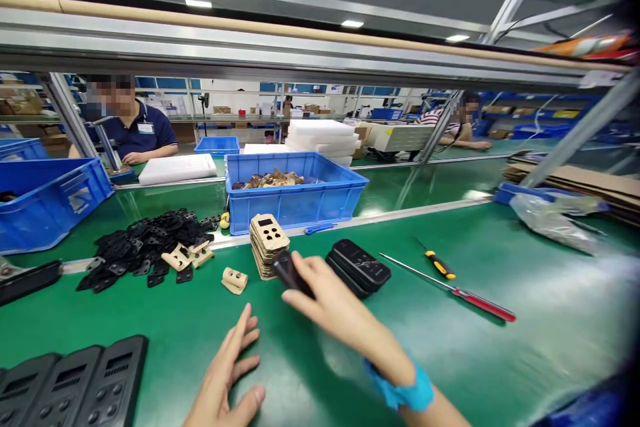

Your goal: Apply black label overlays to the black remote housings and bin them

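Note:
My right hand (323,290), with a blue band at the wrist, is wrapped round a black plastic casing (286,269), slightly blurred. The casing is just in front of a stack of tan cut-out sheets (269,235). To the right of that hand, black casings (361,265) lie piled on the green table. My left hand (230,373) is low in the middle, fingers apart and holding nothing. A curled tan piece (235,280) lies beyond it. Several dark panels with windows and buttons (113,380) lie in a row at lower left.
A blue bin (295,203) of brownish parts stands behind the stack. Thin black plates (150,243) are heaped at left, near another blue bin (50,203). A red-handled screwdriver (483,304) and a yellow-black one (440,265) lie at right. Two people sit across the bench.

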Demonstrator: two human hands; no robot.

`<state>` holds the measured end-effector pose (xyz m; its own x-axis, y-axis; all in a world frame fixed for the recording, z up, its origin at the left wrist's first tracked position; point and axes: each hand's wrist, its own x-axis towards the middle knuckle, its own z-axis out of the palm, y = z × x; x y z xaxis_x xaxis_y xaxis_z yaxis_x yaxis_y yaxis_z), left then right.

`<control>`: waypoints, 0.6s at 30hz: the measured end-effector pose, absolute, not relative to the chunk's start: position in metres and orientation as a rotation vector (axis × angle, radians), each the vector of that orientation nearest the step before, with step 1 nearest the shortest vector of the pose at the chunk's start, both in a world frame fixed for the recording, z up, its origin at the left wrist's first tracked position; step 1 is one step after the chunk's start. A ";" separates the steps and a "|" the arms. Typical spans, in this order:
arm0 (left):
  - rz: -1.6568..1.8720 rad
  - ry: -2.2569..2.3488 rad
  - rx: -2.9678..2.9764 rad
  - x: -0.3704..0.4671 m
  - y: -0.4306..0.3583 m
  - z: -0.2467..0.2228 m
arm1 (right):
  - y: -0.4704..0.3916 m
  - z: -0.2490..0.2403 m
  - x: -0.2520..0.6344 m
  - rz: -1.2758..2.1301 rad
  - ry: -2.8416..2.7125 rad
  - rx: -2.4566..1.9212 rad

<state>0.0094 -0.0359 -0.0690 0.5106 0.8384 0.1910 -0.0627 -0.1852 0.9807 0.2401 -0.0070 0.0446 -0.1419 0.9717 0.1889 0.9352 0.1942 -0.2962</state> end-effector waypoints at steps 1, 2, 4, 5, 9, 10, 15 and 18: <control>0.951 0.754 1.516 0.008 -0.035 -0.065 | -0.003 0.051 0.258 0.010 -2.066 -1.930; 0.967 0.808 1.484 0.008 -0.034 -0.060 | 0.001 0.055 0.276 -0.079 -1.995 -2.025; 0.994 0.892 1.436 0.008 -0.034 -0.052 | 0.008 0.055 0.307 -0.208 -1.867 -2.164; 1.008 0.922 1.418 0.009 -0.034 -0.049 | 0.010 0.053 0.318 -0.251 -1.825 -2.202; 0.997 0.946 1.415 0.010 -0.033 -0.038 | 0.021 0.044 0.324 -0.339 -1.836 -2.118; 0.983 0.943 1.431 0.009 -0.033 -0.036 | 0.024 0.044 0.316 -0.340 -1.889 -2.028; 0.972 0.973 1.470 0.005 -0.029 -0.027 | 0.045 0.047 0.256 -0.267 -2.201 -1.477; 0.991 0.995 1.466 0.003 -0.027 -0.025 | 0.056 0.048 0.236 -0.257 -2.278 -1.301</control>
